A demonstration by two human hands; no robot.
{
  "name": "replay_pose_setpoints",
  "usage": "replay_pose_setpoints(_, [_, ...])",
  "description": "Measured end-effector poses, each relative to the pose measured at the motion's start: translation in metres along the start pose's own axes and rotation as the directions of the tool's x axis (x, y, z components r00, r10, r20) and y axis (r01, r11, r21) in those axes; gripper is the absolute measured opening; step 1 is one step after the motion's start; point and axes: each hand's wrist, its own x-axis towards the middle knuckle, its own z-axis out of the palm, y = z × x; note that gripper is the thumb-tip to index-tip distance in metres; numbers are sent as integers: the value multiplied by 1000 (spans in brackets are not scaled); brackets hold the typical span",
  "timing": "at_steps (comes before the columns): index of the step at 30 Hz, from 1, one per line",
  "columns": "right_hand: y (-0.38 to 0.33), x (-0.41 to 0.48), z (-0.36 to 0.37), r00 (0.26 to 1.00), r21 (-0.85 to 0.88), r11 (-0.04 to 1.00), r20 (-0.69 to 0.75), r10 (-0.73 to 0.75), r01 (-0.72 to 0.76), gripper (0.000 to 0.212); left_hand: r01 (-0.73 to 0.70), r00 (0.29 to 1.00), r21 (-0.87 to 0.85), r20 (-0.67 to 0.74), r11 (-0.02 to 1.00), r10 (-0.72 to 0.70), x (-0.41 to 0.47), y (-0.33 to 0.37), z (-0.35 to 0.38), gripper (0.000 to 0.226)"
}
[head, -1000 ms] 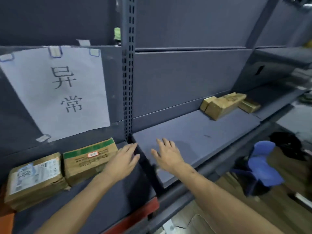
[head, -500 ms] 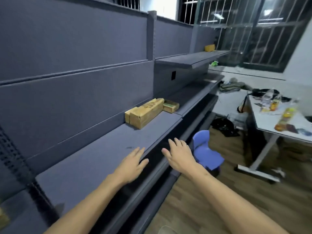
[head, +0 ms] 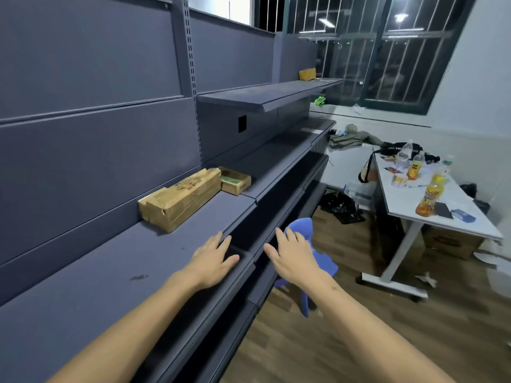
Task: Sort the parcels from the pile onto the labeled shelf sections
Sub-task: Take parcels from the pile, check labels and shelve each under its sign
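Both hands bare over the shelf edge.
Left hand [head: 214,258] and right hand [head: 293,255] spread flat, holding nothing; two parcels [head: 179,200] at centre left on the shelf [head: 110,286], perhaps touching.

We log the view swung right: paper label and its two parcels left frame, table [head: 401,205] entered. Left hand [head: 213,258] now over the shelf [head: 110,272] edge, right hand [head: 293,258] over blue stool [head: 301,226].

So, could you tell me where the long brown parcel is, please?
Head view, left of centre: the long brown parcel lies on the grey shelf by the back panel, a small box at its far end.
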Motion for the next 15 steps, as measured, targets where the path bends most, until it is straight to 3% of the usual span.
replay_pose_setpoints(8, [22, 147, -8, 992, -68, 994, 106, -72, 80, 65, 97, 991, -74, -81, 993, -103, 136, -35, -9, 66])
replay_pose_setpoints(15, [13, 252, -2, 971, 3, 989, 191, -145, 147, 69, 241, 951, -180, -151, 954, -269, 194, -85, -27, 63])
